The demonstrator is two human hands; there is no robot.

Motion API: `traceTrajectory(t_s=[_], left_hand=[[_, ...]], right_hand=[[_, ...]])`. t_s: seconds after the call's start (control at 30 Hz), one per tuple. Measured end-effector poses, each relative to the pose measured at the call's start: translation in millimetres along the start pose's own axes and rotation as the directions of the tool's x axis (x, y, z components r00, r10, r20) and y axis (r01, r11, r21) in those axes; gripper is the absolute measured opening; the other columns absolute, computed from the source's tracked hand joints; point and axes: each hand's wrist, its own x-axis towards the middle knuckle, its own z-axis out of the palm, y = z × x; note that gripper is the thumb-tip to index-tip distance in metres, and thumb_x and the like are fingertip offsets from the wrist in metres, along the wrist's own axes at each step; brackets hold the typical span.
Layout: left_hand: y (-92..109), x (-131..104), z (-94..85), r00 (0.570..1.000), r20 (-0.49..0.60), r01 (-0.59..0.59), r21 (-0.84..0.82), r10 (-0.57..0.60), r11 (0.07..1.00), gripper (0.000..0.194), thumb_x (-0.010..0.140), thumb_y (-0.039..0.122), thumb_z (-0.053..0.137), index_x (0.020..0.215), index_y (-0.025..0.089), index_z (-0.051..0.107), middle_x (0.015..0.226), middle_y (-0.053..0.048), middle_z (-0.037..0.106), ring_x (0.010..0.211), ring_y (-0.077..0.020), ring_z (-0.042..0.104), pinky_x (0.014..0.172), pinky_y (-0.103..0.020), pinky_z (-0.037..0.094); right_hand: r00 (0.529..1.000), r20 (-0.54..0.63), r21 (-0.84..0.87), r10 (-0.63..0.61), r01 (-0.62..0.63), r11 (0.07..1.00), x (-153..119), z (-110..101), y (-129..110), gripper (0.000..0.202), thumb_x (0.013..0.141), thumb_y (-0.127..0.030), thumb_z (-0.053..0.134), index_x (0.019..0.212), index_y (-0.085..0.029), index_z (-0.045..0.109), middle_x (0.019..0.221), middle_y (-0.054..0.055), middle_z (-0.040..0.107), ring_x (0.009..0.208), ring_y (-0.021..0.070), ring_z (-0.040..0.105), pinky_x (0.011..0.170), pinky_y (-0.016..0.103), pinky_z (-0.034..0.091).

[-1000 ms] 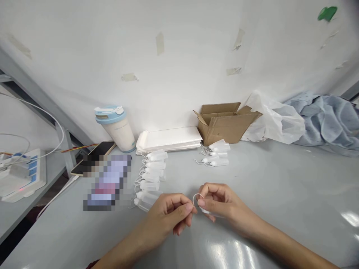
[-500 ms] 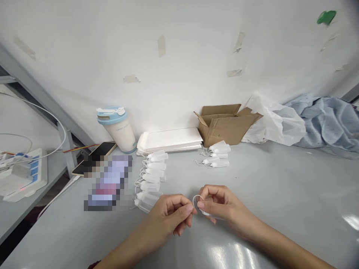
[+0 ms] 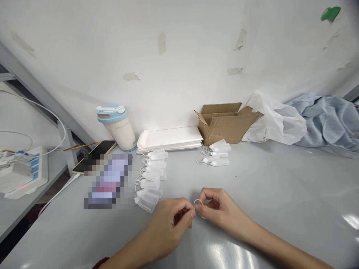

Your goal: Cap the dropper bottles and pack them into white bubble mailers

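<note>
My left hand is closed, with thumb and forefinger pinched at one end of a thin white cord. The cord curves in a small loop across the gap to my right hand. That hand is closed too, its fingertips around a small clear plastic bottle that is almost wholly hidden now. Just beyond my left hand lies a column of similar small plastic bottles, with white caps and looped cords. Several more bottles rest further back, in front of the cardboard box.
An open cardboard box, a stack of white envelopes and a tumbler line the wall. Phones lie at left, near a power strip. A plastic bag and blue cloth sit at right.
My right hand has turned, so the bottle in it shows less. My left hand has moved slightly down, and both hands remain at the cord.
</note>
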Motion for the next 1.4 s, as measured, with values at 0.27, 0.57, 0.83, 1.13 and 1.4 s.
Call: traceTrajectory(t_s=[0.27,0.57,0.83,1.13,1.4], left_hand=[[-1.7,1.0,4.2,0.999,0.024,0.027,-0.042,-0.026,0.999,0.025,0.085,0.028,0.043,0.066,0.017,0.054,0.055,0.003,0.047,0.05,-0.0107,0.043,0.049,-0.022,0.03],[-7.3,0.7,6.3,0.999,0.023,0.029,-0.055,-0.028,0.998,0.028,0.087,0.032,0.042,0.068,0.017,0.054,0.056,0.003,0.047,0.051,-0.0109,0.044,0.049,-0.022,0.031],[-4.9,4.0,-2.9,1.0,0.015,0.013,-0.203,-0.01,0.979,0.033,0.09,0.032,0.038,0.07,0.016,0.058,0.064,0.001,0.057,0.057,-0.0113,0.048,0.055,-0.022,0.036],[-2.3,2.8,1.6,1.0,0.013,0.007,-0.177,-0.004,0.984,0.025,0.088,0.031,0.044,0.072,0.016,0.058,0.064,0.001,0.057,0.058,-0.0114,0.05,0.055,-0.021,0.037],[-6.4,3.4,6.7,0.999,0.034,0.005,-0.219,0.003,0.976,0.023,0.085,0.029,0.046,0.069,0.016,0.055,0.064,0.001,0.057,0.056,-0.011,0.05,0.054,-0.021,0.037]], right_hand=[[1.0,-0.018,0.034,0.001,0.0,0.999,0.9,2.4,2.1,0.023,0.073,-0.031,0.063,0.062,-0.018,0.048,0.048,-0.007,0.041,0.043,0.0051,0.027,0.04,0.019,0.02],[1.0,-0.028,0.033,0.014,-0.014,0.999,1.0,4.1,-1.6,0.024,0.073,-0.033,0.063,0.062,-0.017,0.05,0.055,-0.004,0.048,0.044,0.005,0.031,0.04,0.019,0.022],[1.0,-0.007,0.097,0.019,-0.018,0.995,1.6,-3.7,-1.4,0.027,0.074,-0.037,0.066,0.066,-0.017,0.05,0.05,-0.007,0.044,0.041,0.0043,0.03,0.039,0.018,0.022],[0.997,0.064,0.219,-0.035,0.02,0.976,-1.2,-3.2,-1.2,0.03,0.078,-0.043,0.06,0.069,-0.016,0.051,0.063,-0.002,0.052,0.043,0.0044,0.034,0.039,0.018,0.025],[0.997,0.058,0.263,-0.056,0.038,0.964,-0.5,-2.9,6.4,0.04,0.086,-0.05,0.041,0.068,-0.016,0.05,0.062,0.0,0.053,0.034,0.0044,0.036,0.033,0.019,0.023]])
